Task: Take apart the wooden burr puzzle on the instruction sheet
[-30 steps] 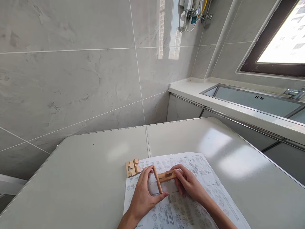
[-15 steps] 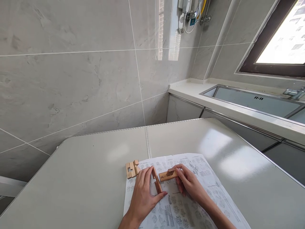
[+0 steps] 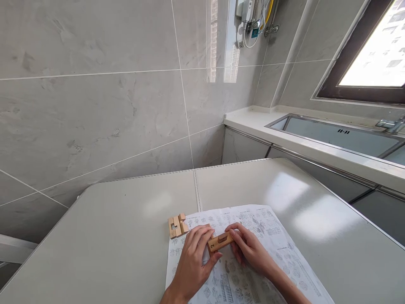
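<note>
Over the printed sheet [image 3: 253,270], my left hand [image 3: 194,259] pinches a notched wooden puzzle piece [image 3: 209,226] between thumb and fingers, and most of that piece is hidden. My right hand [image 3: 248,247] grips the right end of another wooden puzzle piece [image 3: 217,244], marked "2", with a small block standing up from its top. The numbered end lies across the piece in my left hand; whether the two are interlocked I cannot tell. Just left of my left hand, several light wooden puzzle pieces [image 3: 175,231] rest together at the sheet's upper left corner.
The sheet lies on a pale table [image 3: 110,245] with a seam across it. A tiled wall [image 3: 95,105] stands behind. At the right are a counter with a sink [image 3: 329,131], a faucet [image 3: 392,123] and a window [image 3: 373,50].
My right hand has brought the piece marked "2" left, onto the piece in my left hand. The two pieces were apart before. The pieces at the sheet's corner stay put.
</note>
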A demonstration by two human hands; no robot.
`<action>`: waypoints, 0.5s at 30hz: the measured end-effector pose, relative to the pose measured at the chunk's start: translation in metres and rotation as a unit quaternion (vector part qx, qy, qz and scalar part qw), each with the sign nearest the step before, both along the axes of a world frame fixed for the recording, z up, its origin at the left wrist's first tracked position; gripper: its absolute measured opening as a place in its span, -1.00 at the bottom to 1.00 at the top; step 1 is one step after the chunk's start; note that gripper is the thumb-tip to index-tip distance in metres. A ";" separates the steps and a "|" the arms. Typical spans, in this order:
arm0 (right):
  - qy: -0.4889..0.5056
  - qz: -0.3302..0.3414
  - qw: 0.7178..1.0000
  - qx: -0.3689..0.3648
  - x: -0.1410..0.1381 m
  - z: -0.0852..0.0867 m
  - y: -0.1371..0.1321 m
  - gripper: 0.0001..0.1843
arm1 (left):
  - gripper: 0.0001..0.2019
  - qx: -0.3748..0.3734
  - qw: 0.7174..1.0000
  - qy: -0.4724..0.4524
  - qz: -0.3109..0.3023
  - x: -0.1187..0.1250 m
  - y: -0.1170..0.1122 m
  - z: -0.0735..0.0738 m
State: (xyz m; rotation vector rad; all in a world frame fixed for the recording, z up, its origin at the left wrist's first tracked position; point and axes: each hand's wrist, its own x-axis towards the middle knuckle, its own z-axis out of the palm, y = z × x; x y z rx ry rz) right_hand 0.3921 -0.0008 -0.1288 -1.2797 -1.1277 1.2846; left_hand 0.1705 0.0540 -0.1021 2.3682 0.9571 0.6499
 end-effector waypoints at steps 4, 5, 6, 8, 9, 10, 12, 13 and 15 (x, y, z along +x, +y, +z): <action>-0.001 0.005 1.000 -0.005 0.000 -0.001 0.000 -0.49 | -0.64 0.008 1.000 0.001 -0.007 0.002 0.001 0.005; -0.006 0.006 1.000 -0.006 0.000 -0.002 0.001 -0.49 | -0.67 0.008 1.000 0.002 -0.005 0.003 0.001 0.005; -0.012 0.005 1.000 -0.005 -0.001 -0.002 0.001 -0.49 | -0.68 0.008 1.000 0.003 -0.004 0.003 0.001 0.004; -0.025 0.000 1.000 -0.004 -0.001 -0.003 0.001 -0.49 | -0.69 0.009 1.000 0.005 -0.001 0.004 0.001 0.003; -0.030 -0.004 1.000 -0.005 -0.001 -0.003 0.001 -0.49 | -0.69 0.011 1.000 0.005 -0.001 0.004 0.001 0.002; -0.034 -0.008 0.999 -0.006 -0.001 -0.003 0.001 -0.49 | -0.69 0.011 1.000 0.007 0.000 0.004 0.001 0.001; -0.049 -0.009 0.999 -0.009 -0.001 -0.005 0.000 -0.49 | -0.69 0.013 1.000 0.010 0.000 0.004 0.001 0.001; -0.058 -0.007 0.998 -0.011 -0.001 -0.005 0.000 -0.49 | -0.69 0.013 1.000 0.012 0.000 0.004 0.001 0.001; -0.074 -0.002 0.997 -0.018 -0.001 -0.007 0.000 -0.49 | -0.68 0.014 1.000 0.016 0.001 0.004 0.001 0.001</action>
